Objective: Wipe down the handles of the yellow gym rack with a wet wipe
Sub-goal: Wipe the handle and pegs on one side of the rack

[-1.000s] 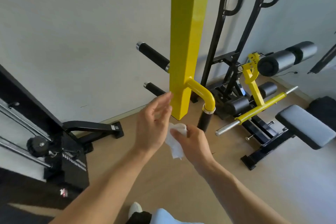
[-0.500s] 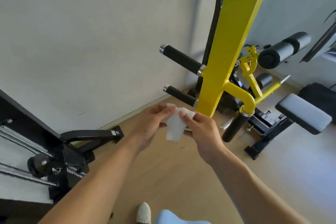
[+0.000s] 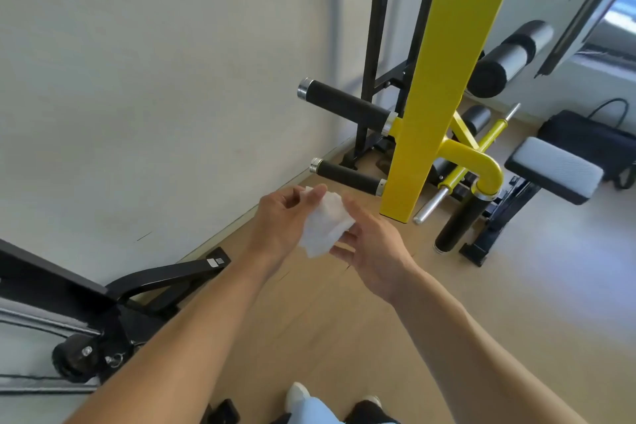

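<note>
A white wet wipe is held between both hands at mid-frame. My left hand pinches its upper left edge. My right hand supports it from the right and underneath. The yellow rack post hangs just right of the hands. Two black foam handles stick out to its left, an upper handle and a lower handle. A third black handle hangs down from a yellow curved tube on the post's right. The wipe touches no handle.
A white wall fills the left. A black machine base sits at lower left. A black frame stands behind the post. A padded bench with roller pads and a black bag lie to the right. My feet show at the bottom.
The view shifted, so the post sits further right. Both hands moved off the post's end, and the wipe went from my right hand alone to being spread between both hands.
</note>
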`<state>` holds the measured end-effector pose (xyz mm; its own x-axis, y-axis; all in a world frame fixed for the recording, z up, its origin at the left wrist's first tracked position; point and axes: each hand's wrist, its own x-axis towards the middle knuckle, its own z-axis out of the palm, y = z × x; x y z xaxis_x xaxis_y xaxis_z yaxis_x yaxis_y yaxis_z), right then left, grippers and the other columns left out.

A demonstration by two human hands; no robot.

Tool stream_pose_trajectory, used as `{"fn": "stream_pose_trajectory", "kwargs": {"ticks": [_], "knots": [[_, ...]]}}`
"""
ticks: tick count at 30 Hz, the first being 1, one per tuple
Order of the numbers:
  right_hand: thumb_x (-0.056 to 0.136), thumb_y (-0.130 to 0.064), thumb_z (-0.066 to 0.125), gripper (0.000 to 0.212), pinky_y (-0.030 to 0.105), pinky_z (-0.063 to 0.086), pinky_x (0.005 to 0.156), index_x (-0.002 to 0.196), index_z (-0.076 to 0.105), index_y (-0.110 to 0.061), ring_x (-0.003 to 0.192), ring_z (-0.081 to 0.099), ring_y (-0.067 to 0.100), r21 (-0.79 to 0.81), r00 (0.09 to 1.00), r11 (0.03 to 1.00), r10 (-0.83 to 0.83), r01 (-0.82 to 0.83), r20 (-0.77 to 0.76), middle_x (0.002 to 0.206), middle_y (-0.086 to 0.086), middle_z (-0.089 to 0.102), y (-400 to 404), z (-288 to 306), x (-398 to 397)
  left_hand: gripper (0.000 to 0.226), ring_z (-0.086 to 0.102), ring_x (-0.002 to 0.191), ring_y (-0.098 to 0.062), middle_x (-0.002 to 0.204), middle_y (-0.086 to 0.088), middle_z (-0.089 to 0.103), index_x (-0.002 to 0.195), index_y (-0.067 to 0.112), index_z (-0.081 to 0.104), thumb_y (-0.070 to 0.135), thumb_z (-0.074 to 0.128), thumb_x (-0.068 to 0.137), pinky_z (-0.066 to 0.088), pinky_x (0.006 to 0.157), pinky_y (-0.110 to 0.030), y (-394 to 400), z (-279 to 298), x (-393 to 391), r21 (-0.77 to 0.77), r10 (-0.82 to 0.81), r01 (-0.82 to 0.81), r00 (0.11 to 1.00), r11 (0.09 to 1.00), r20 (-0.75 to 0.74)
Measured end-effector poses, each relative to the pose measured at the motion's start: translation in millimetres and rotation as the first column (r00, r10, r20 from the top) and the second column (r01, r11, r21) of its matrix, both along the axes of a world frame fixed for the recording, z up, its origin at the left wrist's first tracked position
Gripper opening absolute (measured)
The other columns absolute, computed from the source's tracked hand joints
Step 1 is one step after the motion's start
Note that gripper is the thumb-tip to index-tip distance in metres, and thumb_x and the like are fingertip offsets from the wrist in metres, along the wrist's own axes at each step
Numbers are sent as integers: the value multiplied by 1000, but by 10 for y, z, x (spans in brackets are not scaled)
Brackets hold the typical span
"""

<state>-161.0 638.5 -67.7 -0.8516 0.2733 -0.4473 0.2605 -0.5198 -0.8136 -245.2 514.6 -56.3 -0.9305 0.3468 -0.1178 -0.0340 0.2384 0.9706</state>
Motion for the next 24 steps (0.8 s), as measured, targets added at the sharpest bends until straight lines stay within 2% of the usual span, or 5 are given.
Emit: {"fn": "stream_pose_trajectory", "kwargs": {"ticks": [5,13,20,22,24], "knots": [[88,-3,74,26,49,59,90,112,68,-10,102,71,32,243,999,969,31,-37,29,107,13,75,153,-21,17,37,55,58,-6,64,0,64,68,13,68,47,73,84,45,52,-22,57,4,-21,5,129,-128,991,992,-38],[93,-30,70,39,58,54,93,115,61,2,109,64,42,177,995,983,-61,47,75,112,21,68,178,53,23,17,73,94,-19,93,2,78,97,19,75,30,77,84,61,85,-37,-46,-109,-101,44,-38,35,997,998,68],[94,-37,67,22,44,58,90,104,71,-18,97,68,28,253,992,966,28,-59,122,96,2,73,171,141,-53,8,68,78,1,85,14,76,94,29,75,28,76,86,51,69,-12,-18,-121,-291,-61,-68,63,995,996,-75],[96,-35,67,7,32,58,76,97,71,-29,87,67,18,545,996,838,-9,-38,83,88,-8,71,168,225,-137,5,66,74,5,82,15,75,89,32,75,30,77,85,46,64,-6,22,-44,-392,-85,-77,66,987,994,-139],[96,-24,67,8,25,52,63,94,71,-31,78,63,10,831,999,556,-41,29,-8,85,-12,70,124,286,-226,5,65,69,5,81,12,75,89,27,76,29,78,85,43,60,-4,57,67,-514,-98,-99,80,973,992,-209]]}}
